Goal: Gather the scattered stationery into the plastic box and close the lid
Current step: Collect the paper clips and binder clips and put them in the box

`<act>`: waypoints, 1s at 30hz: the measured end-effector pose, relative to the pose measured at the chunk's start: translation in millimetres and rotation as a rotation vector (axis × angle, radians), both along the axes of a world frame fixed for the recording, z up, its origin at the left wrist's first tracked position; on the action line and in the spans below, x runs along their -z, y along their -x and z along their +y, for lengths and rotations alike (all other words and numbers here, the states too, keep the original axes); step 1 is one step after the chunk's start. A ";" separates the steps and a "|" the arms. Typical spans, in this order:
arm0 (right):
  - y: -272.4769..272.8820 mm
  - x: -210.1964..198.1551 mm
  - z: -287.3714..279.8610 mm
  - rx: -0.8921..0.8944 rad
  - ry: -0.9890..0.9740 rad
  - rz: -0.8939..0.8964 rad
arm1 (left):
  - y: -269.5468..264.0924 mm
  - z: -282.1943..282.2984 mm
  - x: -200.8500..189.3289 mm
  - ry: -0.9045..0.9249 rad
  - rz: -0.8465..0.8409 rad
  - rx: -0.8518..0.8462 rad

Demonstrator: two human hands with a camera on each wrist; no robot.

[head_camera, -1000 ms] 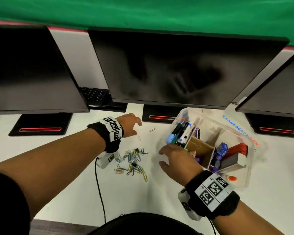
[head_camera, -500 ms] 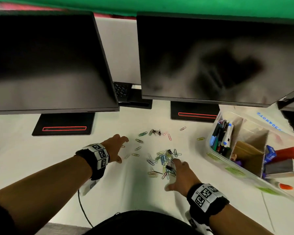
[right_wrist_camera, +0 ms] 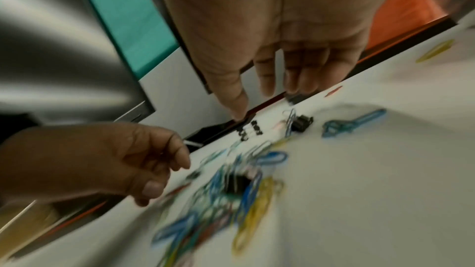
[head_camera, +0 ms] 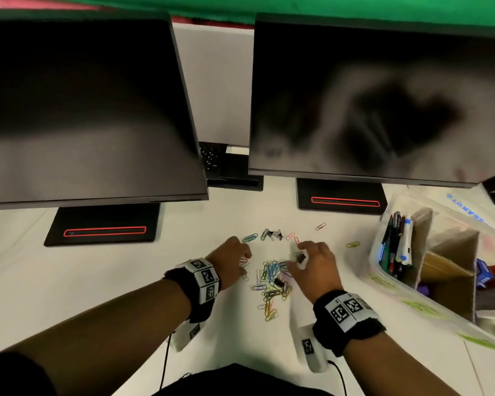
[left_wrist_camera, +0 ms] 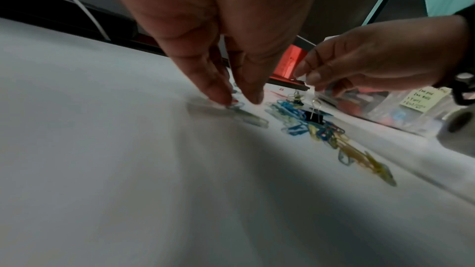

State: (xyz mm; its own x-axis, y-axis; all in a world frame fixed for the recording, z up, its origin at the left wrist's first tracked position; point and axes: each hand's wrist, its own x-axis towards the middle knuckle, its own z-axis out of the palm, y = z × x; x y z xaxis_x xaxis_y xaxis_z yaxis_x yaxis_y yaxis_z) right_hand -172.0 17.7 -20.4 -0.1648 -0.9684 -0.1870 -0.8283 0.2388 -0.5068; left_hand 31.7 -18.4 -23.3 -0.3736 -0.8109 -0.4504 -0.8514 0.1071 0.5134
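Left hand: the left hand (head_camera: 232, 264) is low on the desk (head_camera: 97, 287), fingers extended, fingertips (left_wrist_camera: 221, 96) pressing loose clips at the heap's left edge; it grips nothing.
Clip heap: the pile of paper clips (head_camera: 272, 284) lies between the two hands, with a black binder clip (head_camera: 279, 282) in it; all of this is still outside the box.
Strays beyond: a small cluster of binder clips (head_camera: 275, 234) and a few single clips lie just past the fingertips, toward the monitor bases.
Right hand: the right hand (head_camera: 315, 264) hovers at the heap's right edge, thumb and forefinger pinching a second binder clip (head_camera: 301, 257).
Plastic box: the plastic box (head_camera: 389, 281) stands right of the right hand, open, with pens (head_camera: 395, 247) and other items already in its compartments.
Progress: partly done, I'd judge; clips remain, lid not closed.
Room: bare desk nearer than the hands; monitor bases hem in the far side.
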 end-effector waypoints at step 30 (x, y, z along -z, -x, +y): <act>-0.6 16.8 -67.0 -0.196 -0.322 0.072 | 31.5 0.5 -13.8 -0.003 -0.077 0.344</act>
